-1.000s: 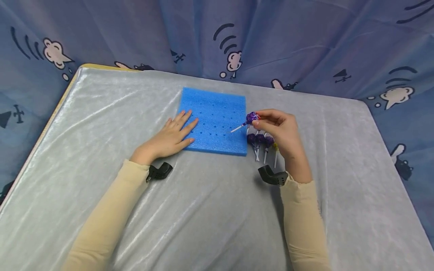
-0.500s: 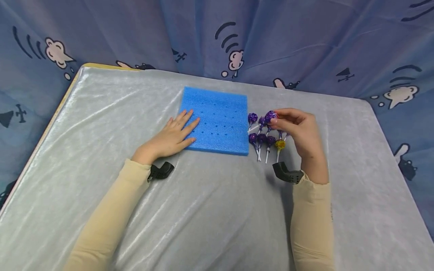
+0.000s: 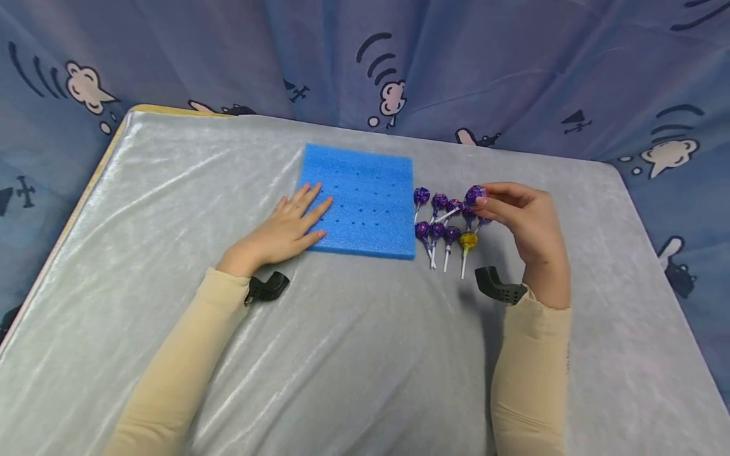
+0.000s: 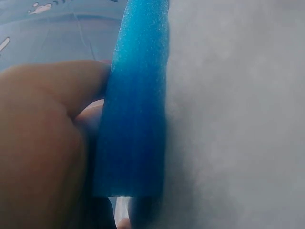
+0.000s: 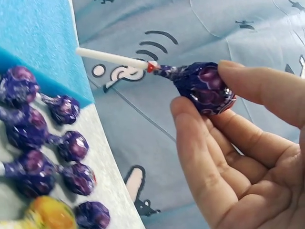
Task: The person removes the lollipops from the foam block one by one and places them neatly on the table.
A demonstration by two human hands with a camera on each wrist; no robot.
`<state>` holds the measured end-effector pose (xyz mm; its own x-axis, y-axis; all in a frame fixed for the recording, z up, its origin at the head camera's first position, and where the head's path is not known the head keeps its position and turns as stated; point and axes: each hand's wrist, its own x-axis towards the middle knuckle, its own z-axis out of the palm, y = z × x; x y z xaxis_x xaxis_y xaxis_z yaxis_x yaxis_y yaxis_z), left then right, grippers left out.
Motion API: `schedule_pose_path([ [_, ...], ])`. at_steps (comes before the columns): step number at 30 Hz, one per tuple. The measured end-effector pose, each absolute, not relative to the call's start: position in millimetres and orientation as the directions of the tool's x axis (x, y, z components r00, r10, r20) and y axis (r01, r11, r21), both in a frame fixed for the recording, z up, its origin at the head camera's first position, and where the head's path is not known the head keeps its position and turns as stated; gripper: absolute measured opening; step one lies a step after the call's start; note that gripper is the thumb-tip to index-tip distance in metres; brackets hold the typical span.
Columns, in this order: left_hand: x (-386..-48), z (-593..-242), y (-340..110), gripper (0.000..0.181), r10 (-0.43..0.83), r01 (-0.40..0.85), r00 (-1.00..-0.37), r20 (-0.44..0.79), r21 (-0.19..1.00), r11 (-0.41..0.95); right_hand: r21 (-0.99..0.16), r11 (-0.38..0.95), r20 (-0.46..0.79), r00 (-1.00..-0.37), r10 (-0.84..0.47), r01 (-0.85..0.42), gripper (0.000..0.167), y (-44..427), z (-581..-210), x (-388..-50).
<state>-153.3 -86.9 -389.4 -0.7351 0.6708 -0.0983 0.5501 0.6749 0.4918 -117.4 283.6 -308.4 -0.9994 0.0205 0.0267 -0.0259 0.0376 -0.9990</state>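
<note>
My left hand (image 3: 279, 234) rests on the left side of a blue foam board (image 3: 376, 244), its fingers spread and straight. Small holes dot the board's top. In the left wrist view the board's thick edge (image 4: 136, 124) shows beside the hand. With thumb and fingers, my right hand (image 3: 533, 221) pinches the wrapped head of a purple lollipop (image 5: 205, 88). Its white stick (image 5: 112, 57) points left, held above the table. Below and left of that hand lie several purple lollipops (image 3: 436, 231) in two rows, along with a yellow lollipop (image 3: 468, 240).
A grey velvety cloth (image 3: 353, 354) covers the table. Behind it hangs a blue patterned curtain (image 3: 319, 57). The lollipop rows lie close to the board's right edge. Each wrist wears a black camera mount, one on the left (image 3: 268, 288) and one on the right (image 3: 499, 288).
My right hand has moved right, away from the board, carrying the pinched purple lollipop past the rows. More of the lollipops on the table now show. The left hand has stayed on the board.
</note>
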Motion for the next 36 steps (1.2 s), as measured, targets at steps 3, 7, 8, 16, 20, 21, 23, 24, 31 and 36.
schedule_pose_path([
  [3, -153, -389, -87, 0.062, 0.673, 0.551, -0.734, -0.095, 0.496, 0.671, -1.000, 0.028, 0.007, -1.000, 0.030, -0.006, 0.015, 289, -307, -116],
  [7, -153, -389, -87, 0.062, 0.674, 0.551, -0.732, -0.098, 0.497, 0.670, -0.999, 0.044, -0.020, -0.998, 0.053, 0.022, 0.015, 297, -306, -113],
  [8, -153, -389, -87, 0.062, 0.675, 0.552, -0.731, -0.099, 0.496, 0.670, -0.999, 0.045, -0.028, -0.998, 0.058, 0.031, 0.015, 299, -306, -113],
  [16, -153, -388, -86, 0.062, 0.676, 0.552, -0.730, -0.099, 0.497, 0.669, -0.984, 0.153, -0.069, -0.991, 0.118, 0.087, 0.013, 309, -306, -112],
  [20, -153, -389, -87, 0.062, 0.676, 0.553, -0.732, -0.091, 0.499, 0.667, -0.978, 0.170, -0.102, -0.988, 0.119, 0.122, 0.011, 314, -306, -110],
  [21, -153, -390, -87, 0.062, 0.676, 0.554, -0.732, -0.089, 0.499, 0.666, -0.974, 0.184, -0.115, -0.987, 0.116, 0.135, 0.010, 316, -306, -110],
  [23, -153, -390, -87, 0.062, 0.674, 0.555, -0.734, -0.085, 0.497, 0.667, -0.963, 0.207, -0.154, -0.983, 0.098, 0.171, 0.009, 321, -305, -108],
  [24, -153, -390, -87, 0.062, 0.675, 0.558, -0.733, -0.082, 0.496, 0.666, -0.950, 0.253, -0.167, -0.981, 0.094, 0.186, 0.009, 324, -305, -107],
  [31, -154, -390, -87, 0.062, 0.680, 0.563, -0.730, -0.074, 0.500, 0.658, -0.818, 0.499, -0.342, -0.940, -0.017, 0.288, 0.017, 346, -312, -104],
  [36, -153, -391, -88, 0.062, 0.680, 0.558, -0.728, -0.084, 0.503, 0.660, -0.741, 0.586, -0.467, -0.879, -0.098, 0.329, 0.047, 351, -324, -108],
])
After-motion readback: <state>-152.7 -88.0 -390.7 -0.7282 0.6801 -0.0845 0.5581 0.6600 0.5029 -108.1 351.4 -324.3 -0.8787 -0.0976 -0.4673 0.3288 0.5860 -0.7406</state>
